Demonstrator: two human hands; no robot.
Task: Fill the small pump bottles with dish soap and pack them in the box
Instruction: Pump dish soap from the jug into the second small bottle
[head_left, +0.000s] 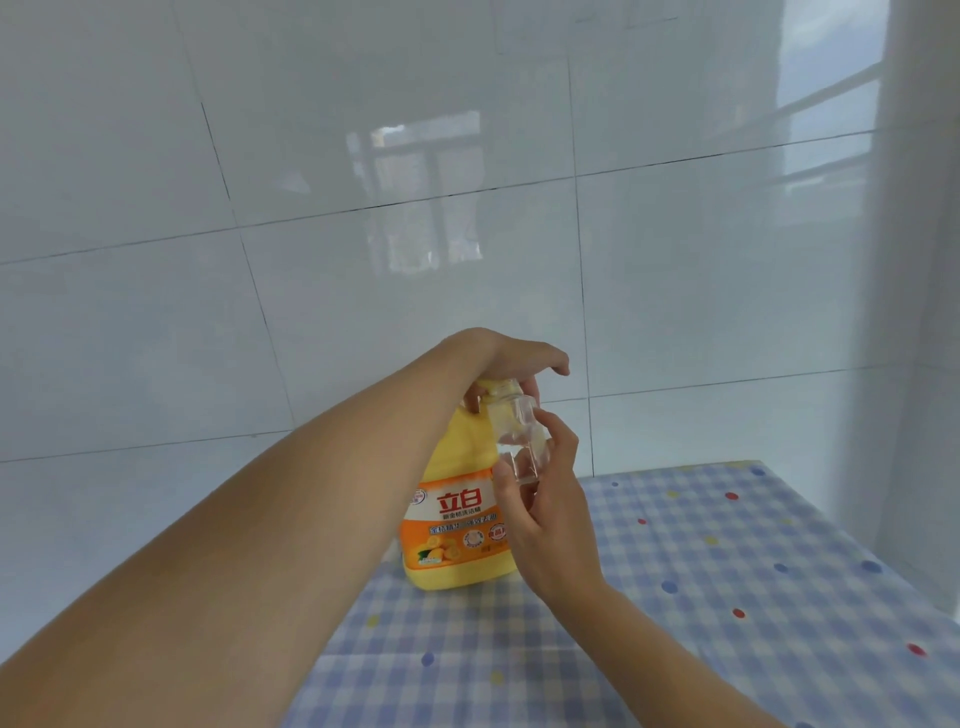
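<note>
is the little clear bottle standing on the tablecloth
No, the right hand holds the small clear bottle in the air, up by the top of the yellow soap bottle.

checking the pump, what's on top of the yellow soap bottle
The left hand grips the top of the soap bottle, hiding most of the pump. The right hand holds a small bottle tilted against it.

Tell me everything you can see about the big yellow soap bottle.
The soap bottle is large, opaque yellow plastic, with an orange and white label showing red characters and citrus fruit. It stands upright on the checked tablecloth. The left hand grips its top, hiding most of the cap. The right hand holds a small clear bottle tilted in front of its neck.
</note>
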